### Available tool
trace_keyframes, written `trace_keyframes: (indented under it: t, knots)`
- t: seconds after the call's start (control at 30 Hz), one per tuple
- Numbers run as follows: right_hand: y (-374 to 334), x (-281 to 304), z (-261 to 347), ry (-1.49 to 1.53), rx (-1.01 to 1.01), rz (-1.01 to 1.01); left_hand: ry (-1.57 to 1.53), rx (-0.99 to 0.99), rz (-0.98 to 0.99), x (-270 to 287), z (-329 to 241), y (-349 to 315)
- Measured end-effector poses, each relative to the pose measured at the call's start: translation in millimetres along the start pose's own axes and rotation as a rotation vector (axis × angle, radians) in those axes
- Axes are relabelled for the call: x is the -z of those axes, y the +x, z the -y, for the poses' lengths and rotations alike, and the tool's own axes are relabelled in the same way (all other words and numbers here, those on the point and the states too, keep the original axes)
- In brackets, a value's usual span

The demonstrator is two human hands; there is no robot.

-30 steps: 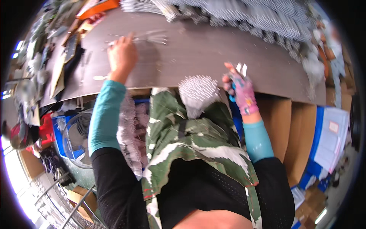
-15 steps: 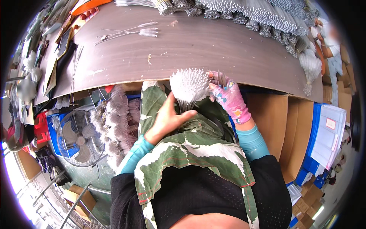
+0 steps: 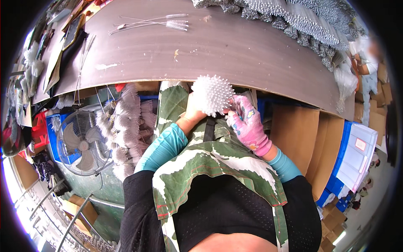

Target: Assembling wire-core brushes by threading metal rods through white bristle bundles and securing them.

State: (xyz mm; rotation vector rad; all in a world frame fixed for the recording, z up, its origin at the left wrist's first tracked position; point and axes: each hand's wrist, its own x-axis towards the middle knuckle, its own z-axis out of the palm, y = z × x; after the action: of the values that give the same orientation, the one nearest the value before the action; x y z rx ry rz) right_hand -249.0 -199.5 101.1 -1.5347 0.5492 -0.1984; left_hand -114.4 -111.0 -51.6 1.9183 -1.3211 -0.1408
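A thick bundle of white-bristled wire brushes (image 3: pixel 213 95) is held over my lap at the table's front edge, its round bristle heads turned up toward me. My bare left hand (image 3: pixel 194 108) wraps the bundle from the left and below, its fingers partly hidden behind the bristles. At the bundle's right side is my right hand (image 3: pixel 248 124) in a pink flowered glove, fingertips bent in against the brush heads. What those fingertips pinch, if anything, is too small to make out. A few loose brushes (image 3: pixel 176 24) lie crossed on the brown table (image 3: pixel 142 54).
Many bundled wire brushes (image 3: pixel 289 17) are piled along the table's far right. Open cardboard boxes (image 3: pixel 294 138) and a blue-and-white crate (image 3: pixel 352 147) stand at right. A fan (image 3: pixel 84 143) and hanging brush bundles (image 3: pixel 128 126) are at left. Another person (image 3: pixel 366 54) is at far right.
The bundle has tipped so its heads face me more, hiding the wire stems. My left hand has closed round under it, and my right hand has come lower, beside the heads.
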Motion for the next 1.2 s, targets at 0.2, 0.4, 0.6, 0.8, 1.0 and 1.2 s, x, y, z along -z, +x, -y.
trace_keyframes:
  t: [0.2, 0.4, 0.6, 0.8, 1.0, 1.2]
  knots:
    - [0, 40, 15, -0.124, -0.114, 0.132, -0.094, 0.042, 0.313, -15, 20, -13]
    - [12, 60, 45, -0.184, -0.372, 0.273, -0.119, 0.028, 0.401, -21, 25, -13]
    - [46, 55, 84, -0.577, -0.112, 0.412, -0.555, 0.094, 0.037, -18, 13, -7]
    - [90, 29, 118, -1.022, -0.265, 0.626, -0.207, 0.046, 0.268, -10, 14, -7]
    - [108, 22, 118, -1.160, -0.227, 0.707, -0.330, 0.018, -0.028, -7, 7, -4]
    - [110, 18, 116, -1.257, -0.098, 0.698, -0.572, 0.104, -0.064, -4, 4, -8]
